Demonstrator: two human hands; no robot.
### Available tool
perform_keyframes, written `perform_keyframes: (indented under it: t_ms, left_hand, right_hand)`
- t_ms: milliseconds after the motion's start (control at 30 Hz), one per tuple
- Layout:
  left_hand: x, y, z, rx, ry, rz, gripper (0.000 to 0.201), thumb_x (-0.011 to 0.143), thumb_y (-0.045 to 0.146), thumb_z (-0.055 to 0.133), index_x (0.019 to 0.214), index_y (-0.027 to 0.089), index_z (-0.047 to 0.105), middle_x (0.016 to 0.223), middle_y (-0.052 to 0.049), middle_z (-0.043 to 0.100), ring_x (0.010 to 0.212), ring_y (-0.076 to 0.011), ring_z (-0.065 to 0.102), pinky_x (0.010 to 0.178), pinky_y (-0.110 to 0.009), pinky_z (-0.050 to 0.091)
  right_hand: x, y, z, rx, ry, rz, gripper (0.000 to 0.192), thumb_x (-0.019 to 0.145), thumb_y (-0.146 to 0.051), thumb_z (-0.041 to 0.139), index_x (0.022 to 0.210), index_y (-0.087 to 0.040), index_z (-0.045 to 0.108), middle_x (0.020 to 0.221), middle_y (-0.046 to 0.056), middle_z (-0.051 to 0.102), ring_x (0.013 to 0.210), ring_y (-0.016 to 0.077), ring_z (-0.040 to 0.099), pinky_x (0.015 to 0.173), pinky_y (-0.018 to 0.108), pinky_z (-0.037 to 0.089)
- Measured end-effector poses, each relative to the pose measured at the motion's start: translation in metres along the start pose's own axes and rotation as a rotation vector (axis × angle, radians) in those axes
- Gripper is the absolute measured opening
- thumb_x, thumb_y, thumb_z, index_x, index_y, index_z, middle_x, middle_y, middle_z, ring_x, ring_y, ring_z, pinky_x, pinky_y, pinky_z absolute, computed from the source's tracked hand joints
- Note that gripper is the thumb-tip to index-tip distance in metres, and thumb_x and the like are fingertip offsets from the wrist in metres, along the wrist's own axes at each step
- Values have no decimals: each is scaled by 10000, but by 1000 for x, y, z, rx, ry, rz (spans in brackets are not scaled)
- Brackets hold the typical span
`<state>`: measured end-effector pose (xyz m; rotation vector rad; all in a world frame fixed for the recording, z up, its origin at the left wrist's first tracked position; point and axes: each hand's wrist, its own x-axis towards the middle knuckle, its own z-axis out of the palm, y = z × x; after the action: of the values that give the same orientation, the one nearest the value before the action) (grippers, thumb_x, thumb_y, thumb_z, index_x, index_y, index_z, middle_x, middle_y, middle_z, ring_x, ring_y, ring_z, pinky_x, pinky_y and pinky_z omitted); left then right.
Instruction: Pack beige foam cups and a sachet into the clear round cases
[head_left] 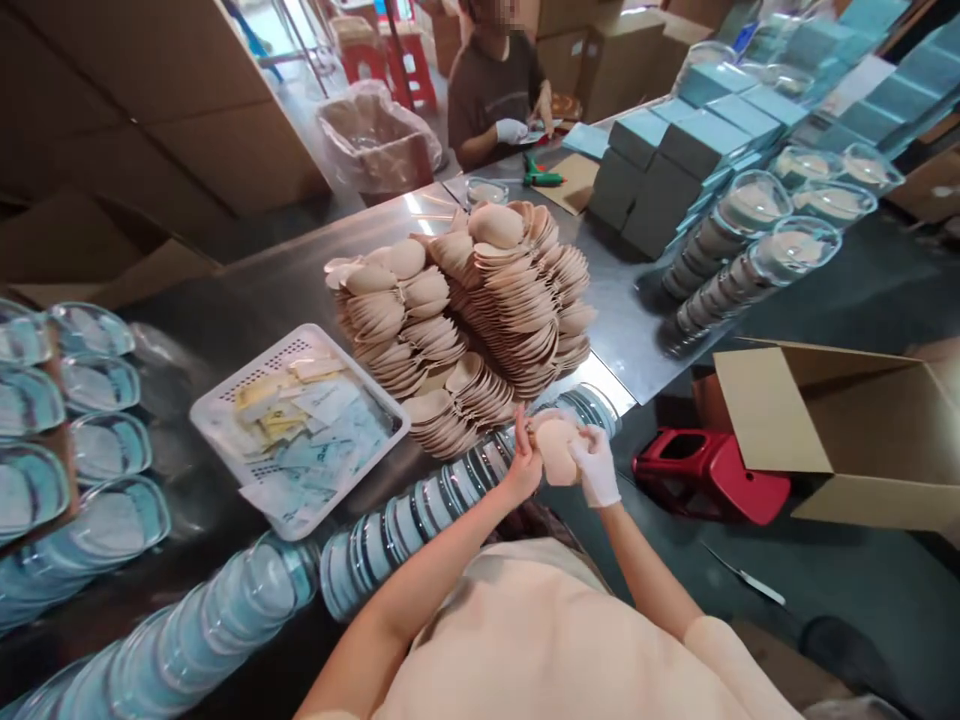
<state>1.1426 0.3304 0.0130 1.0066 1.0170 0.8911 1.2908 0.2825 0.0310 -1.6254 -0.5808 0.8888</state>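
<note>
Pinching the beige pad [559,455] by its right edge, the gloved right hand [598,468] faces the left hand [526,462], whose grip is unclear, near the right end of the container row [409,520].

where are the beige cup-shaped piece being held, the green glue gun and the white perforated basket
beige cup-shaped piece [556,452]: head view, middle of its smooth face
green glue gun [543,177]: head view, on its body
white perforated basket [400,421]: head view, right corner of its rim
</note>
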Motion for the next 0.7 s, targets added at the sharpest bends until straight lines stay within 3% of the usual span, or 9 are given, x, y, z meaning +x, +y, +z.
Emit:
perform_keyframes:
  t_ms: [67,133,200,267,367,467,533,600,700]
  left_hand:
    - [5,-2,23,-49,-67,10,920,973,712,513,1674,236,153,1568,-191,468,1418,-269,508,1241,-466,353]
    - [9,-1,47,-88,-182,-17,912,963,738,511,1655,226,207,1539,-191,506,1409,-285,521,1222,-473,373]
    - [12,0,69,-76,-255,-18,911,936,716,592,1632,233,256,1527,-172,530,1381,-293,544,1212,-470,387]
    - [15,0,85,17,-254,23,801,963,667,584,1585,219,351,1504,-164,559,1372,-302,542,1224,-476,368]
    - [30,-1,91,194,-248,67,640,1021,584,504,1508,169,475,1506,-202,559,1426,-340,491,1253,-489,310]
    - [57,-5,88,398,-299,169,682,926,492,694,1488,149,516,1585,-217,488,1521,-401,373,1305,-514,165]
    - [75,-9,87,547,-376,248,689,839,395,797,1443,161,564,1609,-198,469,1556,-420,308,1317,-538,74]
    - [87,-14,88,672,-447,287,589,819,303,792,1367,182,614,1606,-177,473,1550,-399,325,1316,-550,77]
    - [91,-18,88,799,-486,307,396,849,274,742,1232,209,669,1589,-160,475,1521,-356,369,1312,-543,127]
  right_hand:
    - [9,-7,-26,76,75,48,780,689,-559,797,1328,-226,498,1254,100,657,1038,251,674,994,474,567]
    - [14,-13,-44,120,57,75,954,725,-596,777,1507,-234,369,1416,151,612,1140,289,680,1024,508,561]
    - [12,-15,-57,74,-31,54,999,731,-610,784,1552,-230,360,1544,170,534,1319,322,606,1125,519,505]
    - [5,-11,-68,-1,-100,23,1008,687,-588,829,1534,-222,422,1611,161,475,1442,336,507,1205,511,438]
    - [0,-5,-90,-70,-3,10,1026,665,-539,840,1540,-209,420,1618,158,468,1439,346,509,1205,529,441]
    - [13,-8,-112,-315,161,-94,841,760,-493,760,1500,-205,483,1537,138,556,1395,324,547,1220,523,424]
    - [30,-15,-117,-558,100,-219,674,822,-422,702,1450,-223,556,1472,119,607,1375,308,559,1222,497,422]
    - [46,-24,-114,-783,-38,-276,573,857,-329,648,1422,-245,598,1421,113,633,1320,303,596,1152,466,488]
    - [62,-33,-105,-994,-135,-195,563,866,-237,604,1428,-273,599,1346,101,660,1197,287,658,1001,398,560]
